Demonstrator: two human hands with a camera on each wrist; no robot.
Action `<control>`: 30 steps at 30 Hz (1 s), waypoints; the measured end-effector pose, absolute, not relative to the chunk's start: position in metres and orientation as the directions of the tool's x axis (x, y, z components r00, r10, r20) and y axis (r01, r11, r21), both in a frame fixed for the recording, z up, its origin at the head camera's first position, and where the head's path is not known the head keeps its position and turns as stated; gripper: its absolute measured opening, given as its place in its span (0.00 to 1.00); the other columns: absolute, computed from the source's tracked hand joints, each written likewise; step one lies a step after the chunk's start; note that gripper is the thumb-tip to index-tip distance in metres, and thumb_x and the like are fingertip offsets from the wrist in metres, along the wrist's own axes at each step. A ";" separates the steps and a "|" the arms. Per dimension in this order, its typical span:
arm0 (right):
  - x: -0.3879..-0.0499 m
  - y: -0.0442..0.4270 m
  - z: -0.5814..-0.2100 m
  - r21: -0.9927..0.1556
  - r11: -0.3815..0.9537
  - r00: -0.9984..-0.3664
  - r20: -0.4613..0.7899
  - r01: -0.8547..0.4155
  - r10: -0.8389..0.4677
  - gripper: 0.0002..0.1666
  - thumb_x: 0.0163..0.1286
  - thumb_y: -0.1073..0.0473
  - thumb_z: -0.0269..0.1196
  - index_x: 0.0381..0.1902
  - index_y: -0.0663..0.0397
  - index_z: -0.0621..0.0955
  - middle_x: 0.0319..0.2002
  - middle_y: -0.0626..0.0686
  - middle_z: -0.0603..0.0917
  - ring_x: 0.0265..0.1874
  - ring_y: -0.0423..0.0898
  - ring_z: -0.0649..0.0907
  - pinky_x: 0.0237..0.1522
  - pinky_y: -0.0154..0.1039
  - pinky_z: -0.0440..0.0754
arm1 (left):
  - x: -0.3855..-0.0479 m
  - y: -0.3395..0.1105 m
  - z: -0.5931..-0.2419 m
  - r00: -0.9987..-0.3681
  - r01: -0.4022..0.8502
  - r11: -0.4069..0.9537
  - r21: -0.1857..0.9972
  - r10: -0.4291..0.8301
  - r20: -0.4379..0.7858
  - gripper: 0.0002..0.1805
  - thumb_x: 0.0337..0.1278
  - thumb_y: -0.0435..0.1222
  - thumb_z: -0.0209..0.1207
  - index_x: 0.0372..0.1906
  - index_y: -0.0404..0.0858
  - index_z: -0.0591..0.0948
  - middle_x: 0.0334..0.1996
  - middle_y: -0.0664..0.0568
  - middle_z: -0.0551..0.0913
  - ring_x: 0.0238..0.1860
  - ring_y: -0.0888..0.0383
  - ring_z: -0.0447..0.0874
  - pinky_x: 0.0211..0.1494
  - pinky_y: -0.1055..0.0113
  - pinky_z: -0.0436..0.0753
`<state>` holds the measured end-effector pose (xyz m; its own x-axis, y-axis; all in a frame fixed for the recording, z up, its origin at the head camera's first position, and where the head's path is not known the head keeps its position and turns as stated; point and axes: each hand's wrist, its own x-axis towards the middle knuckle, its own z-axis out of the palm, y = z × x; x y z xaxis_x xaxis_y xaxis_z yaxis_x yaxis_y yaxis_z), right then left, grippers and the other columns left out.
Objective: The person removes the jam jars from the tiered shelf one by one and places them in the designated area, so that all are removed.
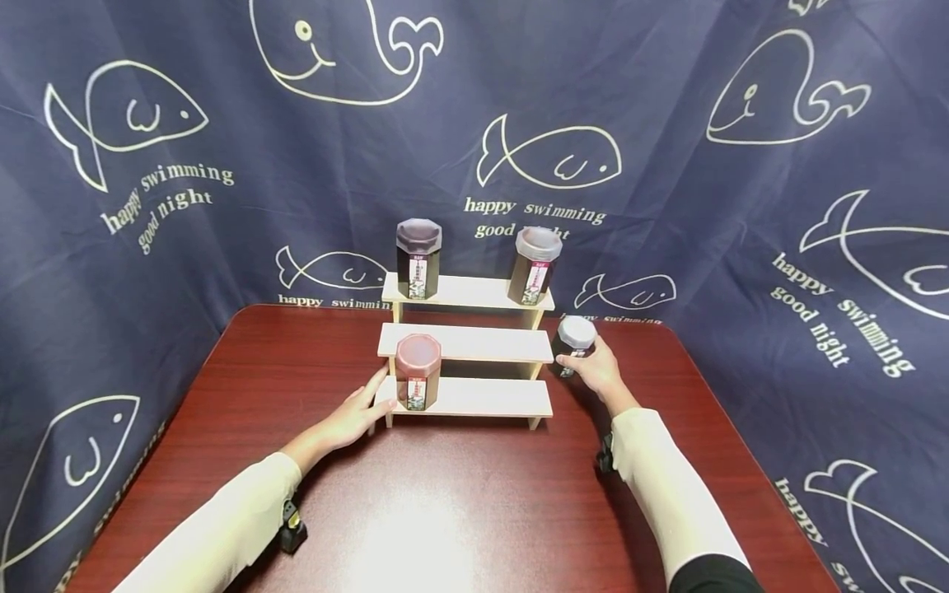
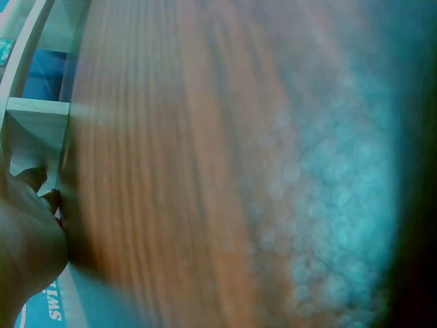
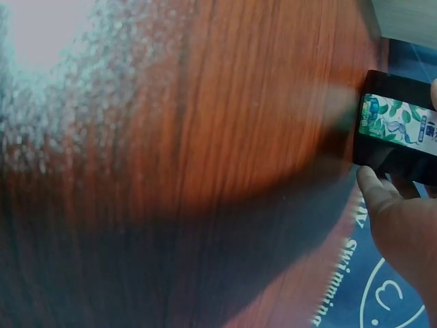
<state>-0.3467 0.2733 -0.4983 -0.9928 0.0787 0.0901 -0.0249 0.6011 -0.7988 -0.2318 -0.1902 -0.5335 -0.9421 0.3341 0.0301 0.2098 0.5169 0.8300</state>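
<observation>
My right hand (image 1: 599,375) grips a dark jar (image 1: 565,362) with a pale grey lid, just off the right end of a three-step wooden shelf (image 1: 489,399). In the right wrist view, fingers lie on both sides of this jar (image 3: 392,147), whose label is green and white. At the shelf's lower left end rests my left hand (image 1: 348,418), fingers extended along the side and thumb toward the front edge. A jar with a pink lid (image 1: 418,371) stands beside that thumb on the bottom step. The left wrist view shows only part of the left hand (image 2: 31,239) against the shelf side.
On the top step stand a jar with a purplish lid (image 1: 418,259) at the left and a jar with a whitish lid (image 1: 534,268) at the right. The shelf sits on a glossy reddish-brown table (image 1: 474,478). Behind hangs a blue fish-print curtain (image 1: 356,181).
</observation>
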 end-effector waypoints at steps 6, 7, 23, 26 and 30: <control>-0.346 0.276 -0.498 -0.767 0.641 -0.993 0.093 -0.028 0.068 0.48 0.59 0.55 0.75 0.70 0.66 0.65 0.62 0.68 0.74 0.64 0.63 0.73 0.68 0.56 0.65 | -0.232 -0.189 -0.533 -0.942 0.198 0.515 0.834 0.336 0.016 0.42 0.74 0.50 0.54 0.82 0.46 0.47 0.16 0.51 0.75 0.19 0.57 0.78 0.63 0.44 0.67; -0.345 0.276 -0.498 -0.770 0.637 -0.994 0.091 -0.030 0.064 0.49 0.59 0.55 0.75 0.70 0.66 0.64 0.63 0.68 0.74 0.64 0.63 0.72 0.68 0.56 0.65 | -0.232 -0.189 -0.533 -0.941 0.199 0.516 0.833 0.338 0.015 0.42 0.74 0.50 0.54 0.82 0.46 0.47 0.15 0.51 0.75 0.19 0.57 0.78 0.64 0.43 0.66; -0.339 0.267 -0.454 -0.681 0.711 -0.944 0.321 -0.175 0.075 0.56 0.56 0.49 0.76 0.75 0.63 0.62 0.64 0.69 0.70 0.64 0.67 0.68 0.65 0.60 0.62 | -0.232 -0.190 -0.533 -0.939 0.218 0.527 0.821 0.343 0.030 0.42 0.75 0.47 0.54 0.82 0.43 0.47 0.39 0.41 0.80 0.23 0.56 0.77 0.55 0.48 0.73; -0.339 0.260 -0.438 -0.691 0.683 -0.920 0.385 -0.238 0.069 0.53 0.57 0.51 0.76 0.74 0.63 0.65 0.65 0.67 0.70 0.64 0.66 0.70 0.65 0.58 0.65 | -0.232 -0.190 -0.533 -0.940 0.205 0.519 0.830 0.342 0.018 0.42 0.75 0.47 0.54 0.82 0.43 0.46 0.35 0.44 0.78 0.21 0.56 0.78 0.49 0.53 0.76; -0.340 0.245 -0.416 -0.738 0.620 -0.918 0.390 -0.267 0.069 0.50 0.60 0.52 0.74 0.74 0.62 0.65 0.68 0.65 0.69 0.67 0.62 0.69 0.68 0.54 0.64 | -0.232 -0.190 -0.533 -0.939 0.195 0.511 0.837 0.343 0.010 0.42 0.75 0.47 0.54 0.82 0.44 0.46 0.33 0.45 0.77 0.19 0.55 0.78 0.44 0.56 0.76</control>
